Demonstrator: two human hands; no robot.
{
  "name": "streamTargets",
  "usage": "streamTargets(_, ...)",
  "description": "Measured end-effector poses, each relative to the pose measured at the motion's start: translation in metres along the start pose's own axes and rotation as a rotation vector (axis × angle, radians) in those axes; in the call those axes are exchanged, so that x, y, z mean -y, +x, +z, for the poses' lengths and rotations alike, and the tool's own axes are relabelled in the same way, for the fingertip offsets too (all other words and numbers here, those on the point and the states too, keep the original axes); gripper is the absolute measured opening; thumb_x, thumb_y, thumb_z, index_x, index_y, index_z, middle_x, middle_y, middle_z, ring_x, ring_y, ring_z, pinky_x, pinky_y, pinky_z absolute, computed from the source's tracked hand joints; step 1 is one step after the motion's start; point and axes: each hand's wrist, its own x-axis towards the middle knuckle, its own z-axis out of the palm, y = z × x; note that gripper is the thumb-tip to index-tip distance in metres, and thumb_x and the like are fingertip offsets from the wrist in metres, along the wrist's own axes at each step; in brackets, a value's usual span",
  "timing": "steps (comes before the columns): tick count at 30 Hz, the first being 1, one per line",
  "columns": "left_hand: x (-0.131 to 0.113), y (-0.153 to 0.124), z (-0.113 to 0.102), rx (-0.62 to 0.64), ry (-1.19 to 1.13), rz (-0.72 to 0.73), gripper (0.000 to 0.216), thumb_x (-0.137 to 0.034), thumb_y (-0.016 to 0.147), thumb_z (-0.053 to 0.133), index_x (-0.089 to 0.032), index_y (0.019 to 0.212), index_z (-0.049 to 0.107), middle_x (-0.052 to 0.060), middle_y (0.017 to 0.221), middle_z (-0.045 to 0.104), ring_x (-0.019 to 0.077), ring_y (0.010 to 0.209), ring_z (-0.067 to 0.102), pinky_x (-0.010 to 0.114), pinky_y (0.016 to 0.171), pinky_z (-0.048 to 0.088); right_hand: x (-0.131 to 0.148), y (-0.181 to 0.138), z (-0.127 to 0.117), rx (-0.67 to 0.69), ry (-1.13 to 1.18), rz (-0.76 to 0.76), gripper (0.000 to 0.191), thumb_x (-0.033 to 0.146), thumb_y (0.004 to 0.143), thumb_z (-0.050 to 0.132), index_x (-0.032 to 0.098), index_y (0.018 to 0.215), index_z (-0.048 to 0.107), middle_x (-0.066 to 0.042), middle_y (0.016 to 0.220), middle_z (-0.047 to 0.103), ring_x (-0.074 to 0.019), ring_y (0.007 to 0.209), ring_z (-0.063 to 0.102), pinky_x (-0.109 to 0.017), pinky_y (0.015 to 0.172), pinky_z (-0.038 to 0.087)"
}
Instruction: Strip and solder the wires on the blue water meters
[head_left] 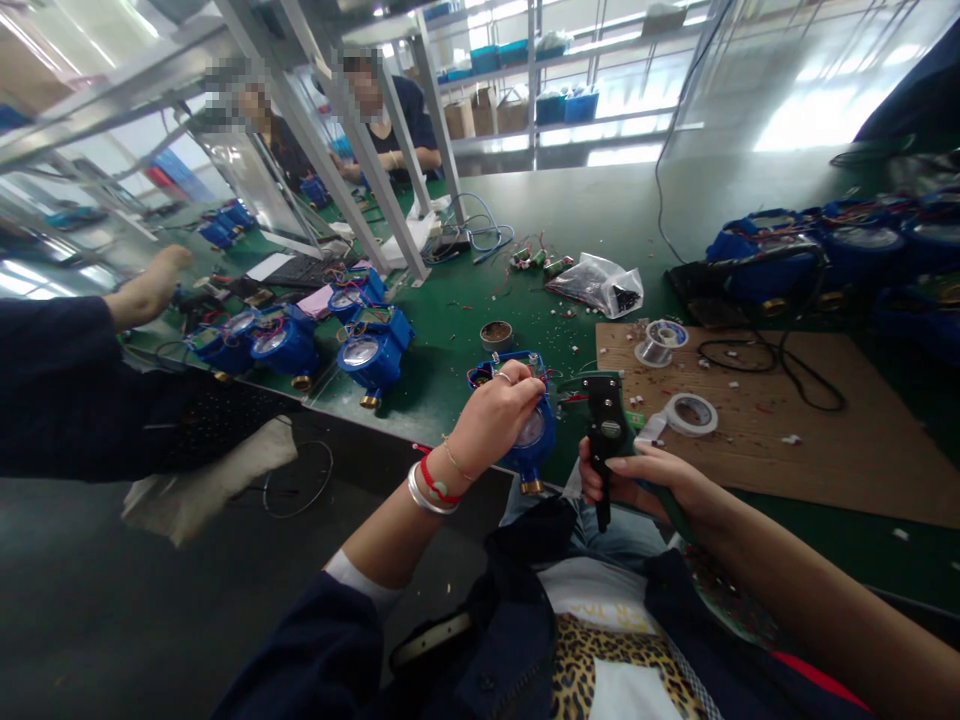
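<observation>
On the table's front edge in front of me is a blue water meter with a round clear dial, a brass fitting at its near end and thin wires in its open top. Over it is my left hand, closed in a pinch on a thin wire beside the meter's top; the fingers cover part of the dial. My right hand grips a black and green wire stripper, held upright just right of the meter. Its jaws sit close to my left fingertips, and the wire's end is too small to make out.
A small round tin stands behind the meter. On the cardboard sheet are a solder spool and a tape roll. Other blue meters stand left, more at right. A co-worker's arm reaches in.
</observation>
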Motion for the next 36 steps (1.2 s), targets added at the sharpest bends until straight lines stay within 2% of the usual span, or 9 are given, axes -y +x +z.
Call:
streamTargets(5, -0.001, 0.002, 0.002, -0.025, 0.050, -0.079, 0.020, -0.025, 0.096, 0.044, -0.017, 0.091, 0.062, 0.006, 0.102, 0.058, 0.0141, 0.090, 0.061, 0.024, 0.079, 0.050, 0.000, 0.006, 0.000, 0.025, -0.005, 0.013, 0.025, 0.024, 0.085, 0.060, 0.014, 0.108, 0.059, -0.006, 0.086, 0.058, -0.0187, 0.081, 0.058, -0.036, 0.081, 0.046)
streamTargets(12, 0.002, 0.002, 0.008, -0.081, -0.020, -0.053, 0.017, -0.023, 0.095, 0.047, -0.017, 0.090, 0.062, 0.007, 0.104, 0.062, 0.0157, 0.094, 0.062, 0.027, 0.082, 0.050, 0.001, 0.011, 0.004, 0.024, -0.006, 0.018, 0.023, 0.023, 0.087, 0.059, 0.014, 0.108, 0.059, -0.006, 0.086, 0.059, -0.0183, 0.081, 0.058, -0.034, 0.080, 0.046)
streamTargets(17, 0.004, 0.001, 0.012, -0.123, -0.075, -0.065, 0.014, -0.020, 0.094, 0.049, -0.016, 0.089, 0.061, 0.008, 0.103, 0.062, 0.0164, 0.092, 0.062, 0.028, 0.082, 0.051, 0.002, 0.015, 0.003, -0.025, -0.037, 0.007, 0.020, 0.025, 0.087, 0.058, 0.015, 0.104, 0.060, -0.005, 0.081, 0.058, -0.0171, 0.074, 0.057, -0.034, 0.073, 0.047)
streamTargets(30, 0.007, 0.001, 0.013, -0.135, -0.109, -0.065, 0.011, -0.016, 0.092, 0.049, -0.013, 0.090, 0.060, 0.009, 0.103, 0.062, 0.0170, 0.091, 0.061, 0.030, 0.083, 0.051, 0.004, 0.023, 0.015, -0.099, -0.094, 0.012, 0.018, 0.027, 0.083, 0.065, 0.013, 0.092, 0.058, -0.002, 0.067, 0.055, -0.0135, 0.060, 0.054, -0.029, 0.061, 0.045)
streamTargets(36, 0.005, 0.000, 0.013, -0.155, -0.116, -0.069, 0.014, -0.015, 0.093, 0.047, -0.013, 0.088, 0.060, 0.010, 0.101, 0.062, 0.0168, 0.090, 0.061, 0.030, 0.082, 0.051, 0.000, 0.026, 0.011, -0.091, -0.114, 0.008, 0.019, 0.029, 0.085, 0.063, 0.013, 0.096, 0.057, -0.002, 0.070, 0.055, -0.0140, 0.062, 0.053, -0.030, 0.062, 0.044)
